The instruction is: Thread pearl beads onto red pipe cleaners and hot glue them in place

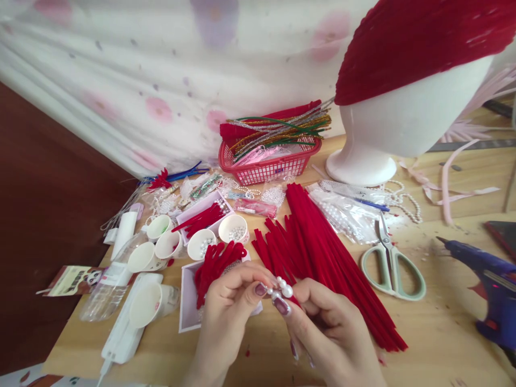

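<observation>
My left hand [228, 317] and my right hand [328, 333] meet at the front of the wooden table [443, 344]. Between their fingertips they pinch a small cluster of white pearl beads [282, 287], seemingly on a thin wire. Just behind my hands lies a long bundle of red pipe cleaners [322, 252]. To the left of my left hand, a pink box [187, 301] holds bent red pipe-cleaner pieces [215, 263].
Several white paper cups [169, 244], some holding beads, stand at left near a plastic bottle [107, 287]. Green-handled scissors [393, 266] lie at right, a blue glue gun [489, 285] farther right. A red basket [268, 161] and a foam mannequin head [403, 118] with red covering stand behind.
</observation>
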`<state>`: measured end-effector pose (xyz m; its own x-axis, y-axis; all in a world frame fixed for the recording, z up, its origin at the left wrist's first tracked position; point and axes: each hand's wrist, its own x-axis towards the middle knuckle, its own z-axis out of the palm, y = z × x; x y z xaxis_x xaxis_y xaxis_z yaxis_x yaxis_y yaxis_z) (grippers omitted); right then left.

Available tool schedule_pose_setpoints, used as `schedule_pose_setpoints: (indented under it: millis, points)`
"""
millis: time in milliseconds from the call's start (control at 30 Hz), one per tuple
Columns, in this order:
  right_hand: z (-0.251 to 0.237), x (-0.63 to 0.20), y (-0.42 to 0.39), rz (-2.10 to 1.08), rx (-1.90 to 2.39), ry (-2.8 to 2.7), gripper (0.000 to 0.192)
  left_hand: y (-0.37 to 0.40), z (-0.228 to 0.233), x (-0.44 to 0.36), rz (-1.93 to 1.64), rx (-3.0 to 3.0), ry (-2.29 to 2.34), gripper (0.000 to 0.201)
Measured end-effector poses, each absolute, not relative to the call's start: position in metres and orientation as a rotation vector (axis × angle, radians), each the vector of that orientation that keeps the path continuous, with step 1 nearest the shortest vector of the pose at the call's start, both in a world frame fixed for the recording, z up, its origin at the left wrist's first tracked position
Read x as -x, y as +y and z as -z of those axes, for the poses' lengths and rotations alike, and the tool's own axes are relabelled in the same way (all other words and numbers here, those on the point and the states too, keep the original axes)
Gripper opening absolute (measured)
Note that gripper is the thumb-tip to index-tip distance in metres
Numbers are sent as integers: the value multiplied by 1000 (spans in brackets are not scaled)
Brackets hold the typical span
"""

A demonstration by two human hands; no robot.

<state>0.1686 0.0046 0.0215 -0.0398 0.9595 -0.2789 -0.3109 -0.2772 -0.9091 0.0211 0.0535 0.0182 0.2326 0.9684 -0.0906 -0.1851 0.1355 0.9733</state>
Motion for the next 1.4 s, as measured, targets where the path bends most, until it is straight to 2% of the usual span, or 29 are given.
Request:
schedule_pose_setpoints:
  millis: [267,367,500,567,667,867,1133,1267,1400]
  points:
    - [-23,-171,4,-1546,1174,-743,52,52,-13,-20,-1066,-1220,967,18]
    - [-24,-172,3,-1514,1213,-762,49,53,-20,-14,-1066,-1371,969,12]
    - [-26,-171,2,-1514,1208,-770,47,61,-36,-5,-1052,-1600,965,17]
    - [-27,-170,2,-1525,1191,-757,47,66,-43,-3,-1035,-1649,945,12]
    - [-27,-169,0,-1543,1172,-750,48,70,-46,-4,-993,-1557,926,6]
    - [-29,-168,-1,-1574,1170,-739,54,65,-37,-8,-977,-1398,904,17]
    - [-26,-168,2,-1593,1190,-697,53,58,-26,-8,-1015,-1382,919,16]
    - [-24,-165,0,-1463,1238,-780,46,51,-26,-5,-1053,-1315,999,11]
    - [-17,-163,-2,-1067,1273,-1123,23,44,-30,2,-1079,-1439,1082,16]
